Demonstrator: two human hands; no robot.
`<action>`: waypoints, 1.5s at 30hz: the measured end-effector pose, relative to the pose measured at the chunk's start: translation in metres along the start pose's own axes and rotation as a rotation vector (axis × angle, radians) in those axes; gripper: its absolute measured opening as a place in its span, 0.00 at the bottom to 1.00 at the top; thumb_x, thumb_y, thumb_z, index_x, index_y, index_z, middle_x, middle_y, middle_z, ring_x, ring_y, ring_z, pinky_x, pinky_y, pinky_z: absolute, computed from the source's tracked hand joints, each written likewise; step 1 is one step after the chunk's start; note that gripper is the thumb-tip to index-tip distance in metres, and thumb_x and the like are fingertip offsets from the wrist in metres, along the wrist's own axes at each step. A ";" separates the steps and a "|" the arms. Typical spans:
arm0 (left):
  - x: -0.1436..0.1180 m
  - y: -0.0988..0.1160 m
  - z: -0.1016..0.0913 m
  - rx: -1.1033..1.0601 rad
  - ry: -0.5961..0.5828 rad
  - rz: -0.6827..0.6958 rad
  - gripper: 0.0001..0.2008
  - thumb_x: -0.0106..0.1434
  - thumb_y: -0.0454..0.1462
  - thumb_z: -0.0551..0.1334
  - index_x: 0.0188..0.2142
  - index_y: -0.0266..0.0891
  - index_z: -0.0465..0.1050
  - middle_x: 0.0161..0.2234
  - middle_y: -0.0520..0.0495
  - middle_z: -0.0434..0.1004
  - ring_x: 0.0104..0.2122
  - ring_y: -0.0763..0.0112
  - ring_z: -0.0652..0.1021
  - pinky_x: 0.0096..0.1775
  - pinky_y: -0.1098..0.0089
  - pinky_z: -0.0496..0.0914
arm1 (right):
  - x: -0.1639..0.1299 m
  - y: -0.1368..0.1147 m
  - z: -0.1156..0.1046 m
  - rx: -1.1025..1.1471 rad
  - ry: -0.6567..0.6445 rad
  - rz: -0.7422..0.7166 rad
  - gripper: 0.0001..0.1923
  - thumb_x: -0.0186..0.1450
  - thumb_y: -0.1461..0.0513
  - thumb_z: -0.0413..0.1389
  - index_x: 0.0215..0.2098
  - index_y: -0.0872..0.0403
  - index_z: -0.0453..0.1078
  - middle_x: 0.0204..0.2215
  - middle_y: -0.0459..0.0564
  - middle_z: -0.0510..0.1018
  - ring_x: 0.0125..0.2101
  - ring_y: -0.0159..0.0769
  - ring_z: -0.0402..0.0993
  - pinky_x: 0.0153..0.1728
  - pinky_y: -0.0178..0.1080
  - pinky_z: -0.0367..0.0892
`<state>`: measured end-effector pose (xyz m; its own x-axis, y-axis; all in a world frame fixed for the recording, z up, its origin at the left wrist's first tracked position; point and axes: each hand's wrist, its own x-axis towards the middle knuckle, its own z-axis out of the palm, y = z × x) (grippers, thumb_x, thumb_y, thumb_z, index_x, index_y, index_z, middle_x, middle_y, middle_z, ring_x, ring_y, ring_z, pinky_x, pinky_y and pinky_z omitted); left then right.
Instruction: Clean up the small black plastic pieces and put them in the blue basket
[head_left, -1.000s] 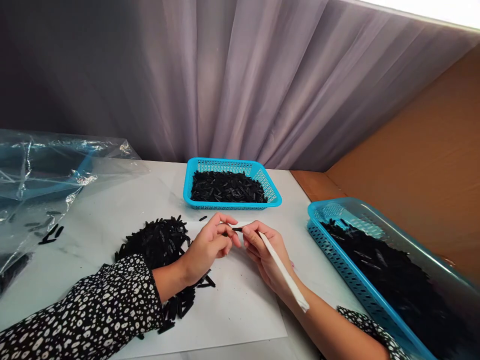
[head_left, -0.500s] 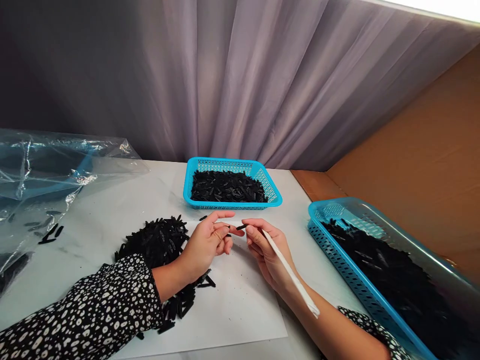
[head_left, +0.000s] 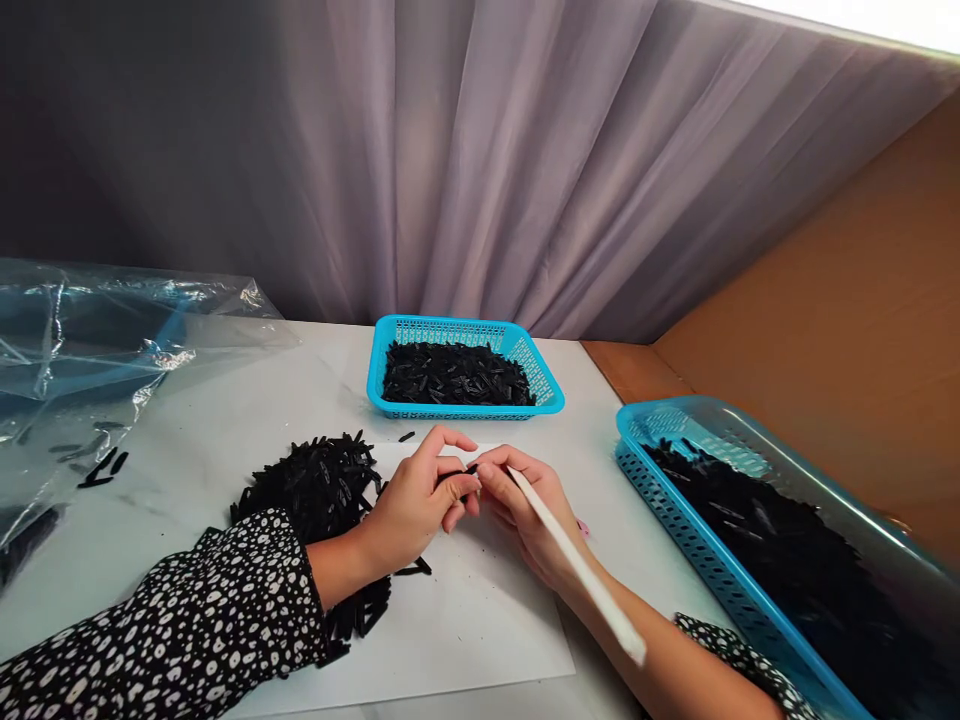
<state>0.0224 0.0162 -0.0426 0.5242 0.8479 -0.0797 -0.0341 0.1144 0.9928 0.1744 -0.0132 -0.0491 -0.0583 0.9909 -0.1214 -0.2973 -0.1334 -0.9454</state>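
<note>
My left hand (head_left: 420, 500) and my right hand (head_left: 525, 505) meet fingertip to fingertip over a white sheet of paper (head_left: 465, 610). Between the fingertips sits a small black piece (head_left: 459, 474), pinched by my left fingers. My right hand grips a long white stick (head_left: 577, 565) that runs back along my wrist, its tip at the black piece. A pile of small black pieces (head_left: 319, 490) lies just left of my left hand, partly under my forearm.
A blue basket (head_left: 459, 330) of black pieces stands at the back of the table. A larger blue basket (head_left: 637, 470), also filled, lies at the right. Clear plastic sheeting (head_left: 97, 350) covers the left side. A brown cardboard wall (head_left: 825, 330) rises at the right.
My hands had drawn slightly apart half a second ago; they have come together again, a little nearer to me. The white stick has tilted further back.
</note>
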 end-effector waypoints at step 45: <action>0.007 0.007 0.001 -0.195 0.184 -0.038 0.11 0.57 0.40 0.68 0.32 0.39 0.67 0.24 0.52 0.78 0.21 0.78 0.64 0.26 0.74 0.57 | 0.003 -0.006 -0.004 0.342 0.090 0.037 0.12 0.56 0.55 0.64 0.24 0.55 0.70 0.18 0.43 0.71 0.14 0.20 0.44 0.14 0.28 0.37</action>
<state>0.0267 0.0225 -0.0366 0.3654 0.9188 -0.1490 -0.1902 0.2304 0.9543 0.1802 -0.0096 -0.0449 0.0044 0.9810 -0.1939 -0.5994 -0.1527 -0.7858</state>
